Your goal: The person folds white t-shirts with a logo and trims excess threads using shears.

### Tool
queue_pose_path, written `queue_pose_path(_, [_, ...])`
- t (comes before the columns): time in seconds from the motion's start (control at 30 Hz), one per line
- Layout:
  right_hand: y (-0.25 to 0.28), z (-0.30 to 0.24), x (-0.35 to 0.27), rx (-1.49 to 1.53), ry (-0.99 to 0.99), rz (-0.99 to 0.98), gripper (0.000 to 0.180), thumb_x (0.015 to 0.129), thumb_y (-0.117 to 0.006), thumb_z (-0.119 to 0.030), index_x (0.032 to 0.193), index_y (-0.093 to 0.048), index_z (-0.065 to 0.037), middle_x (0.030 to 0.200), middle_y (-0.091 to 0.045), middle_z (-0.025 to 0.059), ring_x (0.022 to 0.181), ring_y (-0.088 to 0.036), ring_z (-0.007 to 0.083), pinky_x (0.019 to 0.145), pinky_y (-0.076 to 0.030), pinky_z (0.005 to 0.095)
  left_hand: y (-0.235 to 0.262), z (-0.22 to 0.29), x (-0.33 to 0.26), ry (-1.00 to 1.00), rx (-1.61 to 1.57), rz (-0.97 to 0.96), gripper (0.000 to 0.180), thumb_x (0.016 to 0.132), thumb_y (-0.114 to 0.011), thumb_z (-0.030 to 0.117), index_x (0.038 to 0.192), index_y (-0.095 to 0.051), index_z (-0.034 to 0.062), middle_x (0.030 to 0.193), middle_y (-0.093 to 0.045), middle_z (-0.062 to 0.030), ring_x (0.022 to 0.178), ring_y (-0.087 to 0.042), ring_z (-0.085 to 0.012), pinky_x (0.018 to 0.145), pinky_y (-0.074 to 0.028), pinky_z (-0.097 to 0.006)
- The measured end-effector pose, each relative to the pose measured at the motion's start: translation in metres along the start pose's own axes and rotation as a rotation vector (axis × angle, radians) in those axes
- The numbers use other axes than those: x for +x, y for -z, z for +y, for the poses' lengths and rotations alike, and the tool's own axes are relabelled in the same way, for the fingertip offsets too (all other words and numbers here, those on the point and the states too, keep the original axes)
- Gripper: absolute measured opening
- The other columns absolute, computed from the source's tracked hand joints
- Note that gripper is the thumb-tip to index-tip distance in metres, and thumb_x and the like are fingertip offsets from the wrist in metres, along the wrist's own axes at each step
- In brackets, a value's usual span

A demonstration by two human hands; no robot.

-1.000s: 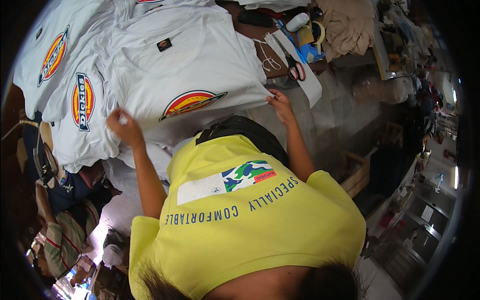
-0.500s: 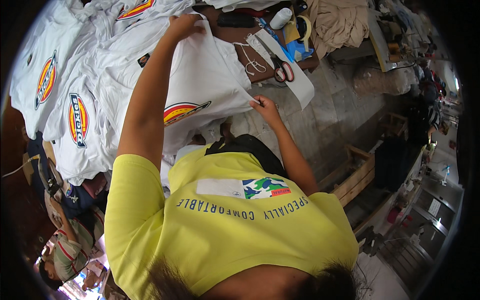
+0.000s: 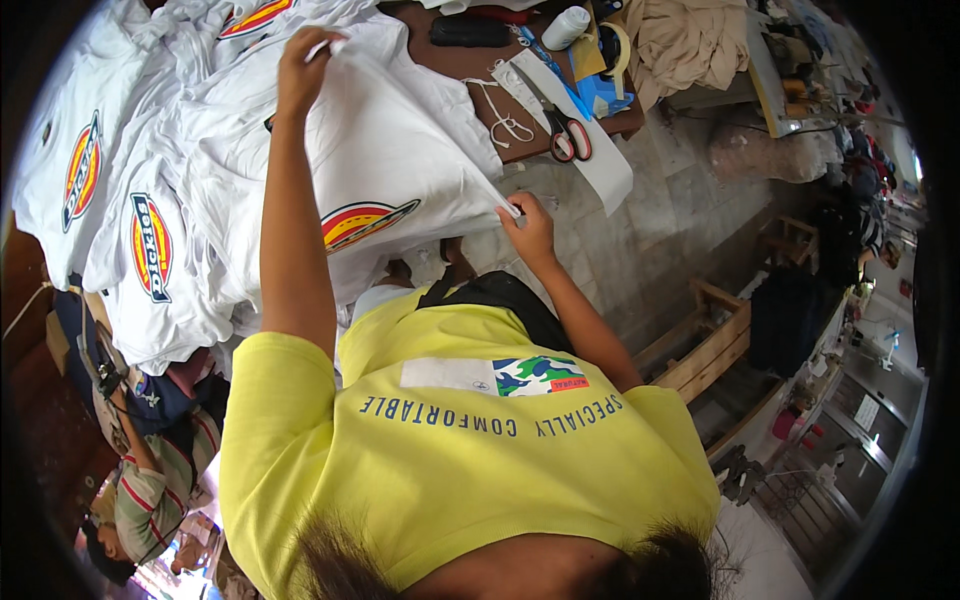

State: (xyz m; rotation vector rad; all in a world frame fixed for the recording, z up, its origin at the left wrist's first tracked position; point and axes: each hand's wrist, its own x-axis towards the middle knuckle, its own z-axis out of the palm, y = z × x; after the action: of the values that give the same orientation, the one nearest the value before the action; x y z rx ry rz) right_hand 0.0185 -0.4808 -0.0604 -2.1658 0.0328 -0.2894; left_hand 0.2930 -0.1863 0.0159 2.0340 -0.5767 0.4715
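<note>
A white T-shirt (image 3: 400,140) with a red, yellow and dark printed emblem is stretched between my hands at the table's near edge. Far off, my left hand (image 3: 304,72) is closed on a fold of its cloth, arm reaching forward. My right hand (image 3: 530,232) pinches a corner of the same shirt, closer to me and farther right. The edge between the two hands is pulled into a taut slanting line. More white T-shirts (image 3: 190,140) with similar emblems lie heaped to the left and beneath it.
On the brown table (image 3: 450,65) lie scissors (image 3: 568,135), a paper strip (image 3: 605,170), white cord (image 3: 508,125), a black case (image 3: 470,32), a thread cone (image 3: 566,28) and a tape roll (image 3: 617,55). Beige cloth (image 3: 690,45) is piled beyond. A wooden frame (image 3: 710,350) stands right; another person (image 3: 150,490) sits left.
My left hand has moved left and slightly away, drawing the shirt's far edge with it. My right hand keeps its pinch, slightly lower.
</note>
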Motion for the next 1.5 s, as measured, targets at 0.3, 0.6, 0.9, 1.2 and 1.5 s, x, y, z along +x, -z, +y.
queue_pose_path(0.3, [-0.025,0.001,-0.003,-0.267,0.257,-0.134,0.027,0.065,-0.062,-0.001,0.087,-0.048,-0.009,0.079,-0.054,0.0085,0.076,-0.055,0.0298,0.068,-0.041,0.0393,0.051,0.014,-0.100,0.878,-0.850,0.112,0.019,0.087,-0.049,0.009,0.103,-0.057,0.0021,0.095,-0.059,-0.0043,0.078,-0.057,-0.0125,0.076,-0.048,-0.030])
queue_pose_path(0.6, [-0.035,0.009,-0.005,-0.306,0.099,-0.046,0.022,0.066,-0.060,0.000,0.082,-0.047,-0.007,0.079,-0.054,0.0092,0.077,-0.055,0.0315,0.068,-0.041,0.0400,0.048,0.013,-0.113,0.856,-1.077,0.204,0.031,0.085,-0.050,-0.001,0.116,-0.051,-0.0046,0.097,-0.059,-0.0086,0.086,-0.059,-0.0156,0.083,-0.051,-0.034])
queue_pose_path(0.9, [-0.035,0.007,-0.005,-0.278,0.052,-0.010,0.020,0.066,-0.059,0.001,0.080,-0.047,-0.005,0.076,-0.053,0.0114,0.075,-0.054,0.0342,0.066,-0.042,0.0410,0.067,0.011,-0.109,0.755,-1.162,0.059,0.041,0.081,-0.040,-0.004,0.121,-0.050,-0.0048,0.100,-0.058,-0.0083,0.090,-0.058,-0.0172,0.086,-0.048,-0.035])
queue_pose_path(1.2, [-0.015,0.020,0.006,0.422,-0.544,-0.269,0.031,0.071,-0.071,-0.008,0.096,-0.055,-0.002,0.076,-0.056,0.0038,0.067,-0.047,0.0108,0.064,-0.040,0.0259,0.022,0.015,-0.056,0.658,-1.262,-0.027,0.052,0.081,-0.047,0.003,0.132,-0.037,0.0008,0.098,-0.054,-0.0075,0.098,-0.055,-0.0184,0.090,-0.044,-0.034])
queue_pose_path(1.5, [-0.025,-0.032,0.043,-0.227,0.214,0.112,0.014,0.078,-0.059,-0.001,0.092,-0.057,-0.001,0.087,-0.057,0.0092,0.083,-0.057,0.0207,0.072,-0.045,0.0297,0.049,0.037,-0.094,0.453,-0.331,0.102,0.030,0.083,-0.053,0.003,0.114,-0.055,0.0043,0.110,-0.060,-0.0087,0.098,-0.059,-0.0167,0.083,-0.046,-0.028])
